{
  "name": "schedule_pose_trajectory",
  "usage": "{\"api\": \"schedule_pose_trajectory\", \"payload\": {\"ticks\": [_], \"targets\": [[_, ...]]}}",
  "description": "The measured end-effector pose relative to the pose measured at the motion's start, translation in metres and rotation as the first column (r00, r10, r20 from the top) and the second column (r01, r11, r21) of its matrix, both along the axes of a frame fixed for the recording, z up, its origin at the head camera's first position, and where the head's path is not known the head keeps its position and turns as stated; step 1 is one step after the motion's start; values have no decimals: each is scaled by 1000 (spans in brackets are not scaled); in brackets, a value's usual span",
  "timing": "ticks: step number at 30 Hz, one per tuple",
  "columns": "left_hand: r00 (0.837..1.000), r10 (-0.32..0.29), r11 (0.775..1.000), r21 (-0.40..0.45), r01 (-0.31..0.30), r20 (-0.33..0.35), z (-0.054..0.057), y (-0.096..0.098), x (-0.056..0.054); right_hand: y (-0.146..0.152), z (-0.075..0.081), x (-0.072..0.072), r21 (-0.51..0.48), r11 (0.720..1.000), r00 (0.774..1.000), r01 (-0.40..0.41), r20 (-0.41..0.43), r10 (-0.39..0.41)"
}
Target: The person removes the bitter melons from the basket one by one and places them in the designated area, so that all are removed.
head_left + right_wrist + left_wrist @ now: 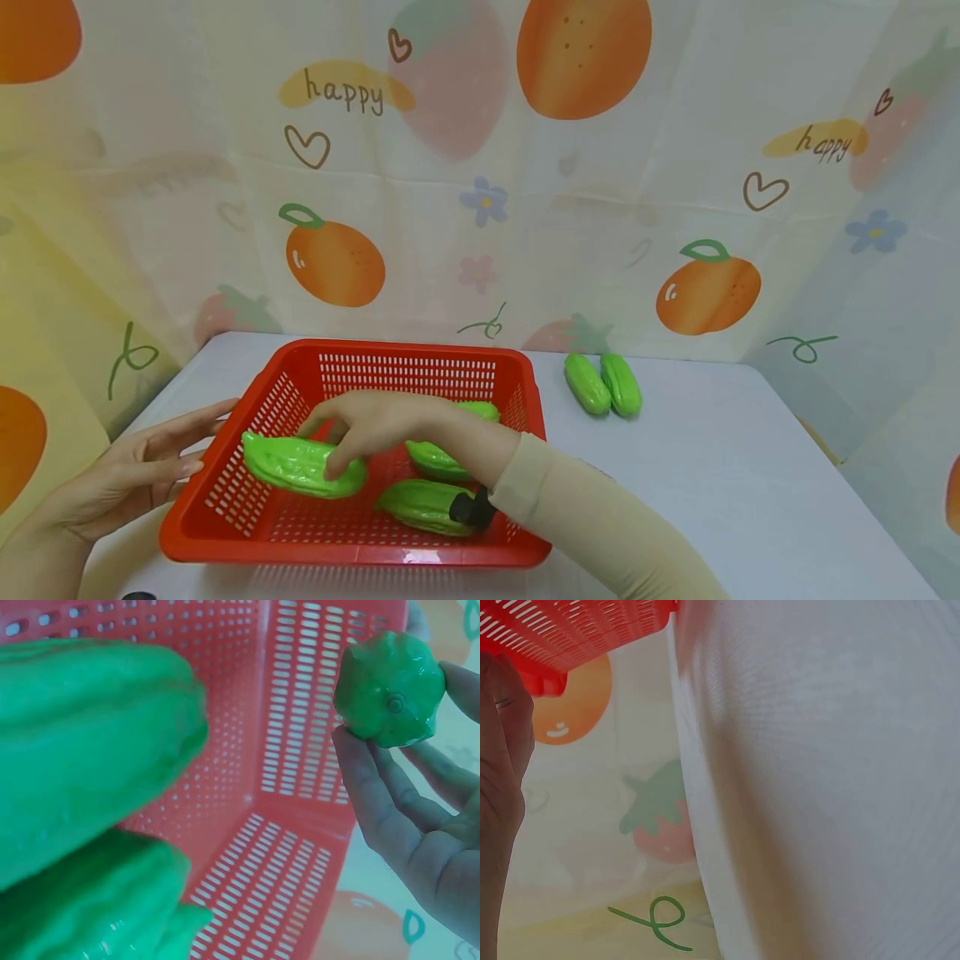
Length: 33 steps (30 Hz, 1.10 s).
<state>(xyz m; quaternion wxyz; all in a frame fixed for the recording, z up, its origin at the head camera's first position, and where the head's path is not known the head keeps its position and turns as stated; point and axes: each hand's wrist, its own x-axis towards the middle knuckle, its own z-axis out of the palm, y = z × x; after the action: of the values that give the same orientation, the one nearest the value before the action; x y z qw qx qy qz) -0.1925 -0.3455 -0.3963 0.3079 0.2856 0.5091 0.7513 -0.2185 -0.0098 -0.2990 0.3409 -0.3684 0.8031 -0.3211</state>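
Note:
My right hand (367,425) pinches a glossy green bitter gourd (288,464) by its right end, holding it above the left part of a red plastic basket (360,557). In the right wrist view the fingers and thumb lie on either side of this gourd (391,690), its blunt end towards the camera. Along the basket's left side, my left hand (138,475) touches the outer rim with loosely extended fingers. Only its edge shows in the left wrist view. Inside the basket lie more bitter gourds (416,506), partly hidden behind the right forearm.
Two more green gourds (587,383) lie side by side on the white table (712,450), right of the basket. A fruit-printed curtain (450,250) hangs behind the table. A black strap (472,508) sits at my right wrist.

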Motion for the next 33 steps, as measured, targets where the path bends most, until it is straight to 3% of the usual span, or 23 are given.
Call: {"api": "schedule_pose_trajectory", "payload": {"ticks": [4, 15, 24, 33], "targets": [[1000, -3, 1000, 1, 3, 5, 0, 0, 0, 5, 6, -1, -25, 999, 1000, 29, 9, -29], [999, -52, 998, 34, 52, 4, 0, 1, 0, 16, 19, -6, -12, 999, 996, 38, -78, -39], [994, -97, 995, 43, 95, 51, 1, -1, -2, 25, 28, -3, -51, 997, 993, 52, -99, -57], [997, -74, 997, 31, 73, 37, 2, 1, -1, 40, 33, -2, -105, 989, 988, 104, -103, -115]]}}
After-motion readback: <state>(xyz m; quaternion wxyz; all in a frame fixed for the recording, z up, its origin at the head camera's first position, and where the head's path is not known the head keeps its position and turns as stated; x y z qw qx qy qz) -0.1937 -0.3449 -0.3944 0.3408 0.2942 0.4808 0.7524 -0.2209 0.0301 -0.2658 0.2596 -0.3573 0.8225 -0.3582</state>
